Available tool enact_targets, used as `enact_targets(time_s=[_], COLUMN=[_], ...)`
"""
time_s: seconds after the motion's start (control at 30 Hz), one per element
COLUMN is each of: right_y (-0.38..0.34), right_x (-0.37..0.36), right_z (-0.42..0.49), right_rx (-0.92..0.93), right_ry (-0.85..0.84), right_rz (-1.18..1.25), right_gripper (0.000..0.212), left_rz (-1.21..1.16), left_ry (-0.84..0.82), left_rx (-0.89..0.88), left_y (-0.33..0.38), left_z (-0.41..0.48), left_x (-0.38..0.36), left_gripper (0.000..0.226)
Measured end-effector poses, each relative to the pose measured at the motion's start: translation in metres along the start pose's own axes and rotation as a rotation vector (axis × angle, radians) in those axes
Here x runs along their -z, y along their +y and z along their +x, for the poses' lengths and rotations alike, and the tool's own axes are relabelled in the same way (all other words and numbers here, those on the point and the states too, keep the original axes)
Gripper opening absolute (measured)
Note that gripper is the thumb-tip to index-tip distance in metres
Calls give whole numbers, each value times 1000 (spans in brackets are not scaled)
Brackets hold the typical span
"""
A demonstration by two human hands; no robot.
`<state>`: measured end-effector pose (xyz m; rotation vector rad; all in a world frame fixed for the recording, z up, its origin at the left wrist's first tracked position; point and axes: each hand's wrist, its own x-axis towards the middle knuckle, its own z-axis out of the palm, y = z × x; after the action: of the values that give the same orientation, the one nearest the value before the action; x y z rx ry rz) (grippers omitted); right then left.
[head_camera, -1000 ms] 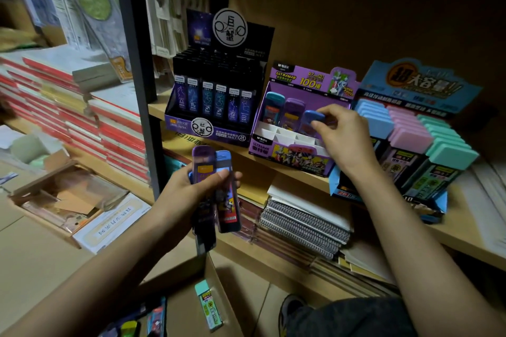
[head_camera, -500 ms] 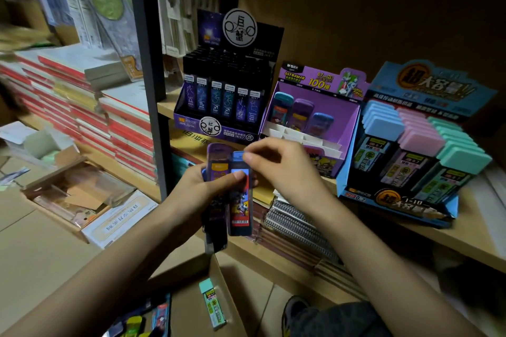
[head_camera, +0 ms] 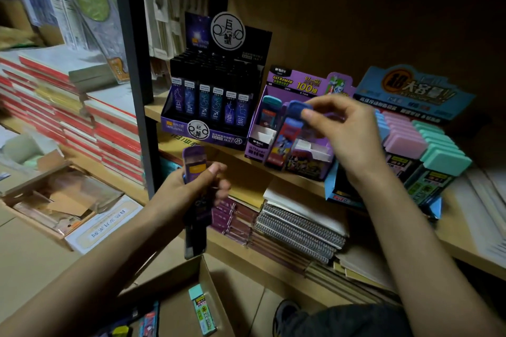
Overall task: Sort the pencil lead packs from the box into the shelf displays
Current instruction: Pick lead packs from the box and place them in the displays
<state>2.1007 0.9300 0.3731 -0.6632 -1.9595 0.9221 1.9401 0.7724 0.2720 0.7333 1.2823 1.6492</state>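
Note:
My right hand [head_camera: 339, 134] pinches the blue cap of a lead pack [head_camera: 287, 134] and holds it tilted over the white slots of the purple display [head_camera: 309, 85] on the shelf. A teal-capped pack [head_camera: 269, 115] stands in that display's back row. Lower left, my left hand [head_camera: 191, 189] grips a purple-capped pack [head_camera: 195, 167] together with a dark pack that hangs below it. The cardboard box [head_camera: 210, 282] lies open at the bottom, with a mint-capped pack [head_camera: 202, 309] and other packs inside.
A black display [head_camera: 210, 107] of dark constellation packs stands left of the purple one. A blue display [head_camera: 410, 107] with pastel-capped packs stands to its right. A dark shelf post [head_camera: 131, 76] rises at left. Spiral notebooks [head_camera: 298, 224] are stacked on the lower shelf.
My right hand took the blue-capped pack out of my left hand and carried it up and right to the purple display. My left hand keeps the purple and dark packs.

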Motion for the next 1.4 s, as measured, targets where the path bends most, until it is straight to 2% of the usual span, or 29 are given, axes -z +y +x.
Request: enact_targets(time_s=[0.13, 0.27, 0.37, 0.47, 0.6, 0.9, 1.1, 1.27, 1.4], right_y=[8, 14, 14, 16, 25, 30, 28, 37, 42], right_x=[17, 19, 23, 25, 16, 14, 22, 7, 1], right_z=[9, 10, 13, 14, 13, 19, 20, 19, 18], right_rx=[59, 69, 103, 135, 181, 306, 310, 244, 226], right_ry=[148, 250, 317, 355, 313, 298, 330, 205, 207], right_rz=[-40, -15, -15, -76, -200, -394, -396, -509, -621], right_gripper=[15, 14, 13, 15, 19, 19, 20, 19, 16], left_rz=[17, -188, -154, -180, -219, -138, -146, -96, -1], left_ry=[-11, -82, -61, -5, -1, 13, 19, 41, 72], left_rx=[71, 75, 88, 63, -15, -19, -4, -14, -77], left_y=[-3, -2, -2, -3, 1, 5, 4, 4, 7], left_z=[3, 5, 4, 1, -2, -6, -5, -8, -11], left_x=[0, -5, -7, -11, -11, -9, -10, -13, -17], left_gripper=[27, 19, 32, 26, 28, 31, 29, 24, 32])
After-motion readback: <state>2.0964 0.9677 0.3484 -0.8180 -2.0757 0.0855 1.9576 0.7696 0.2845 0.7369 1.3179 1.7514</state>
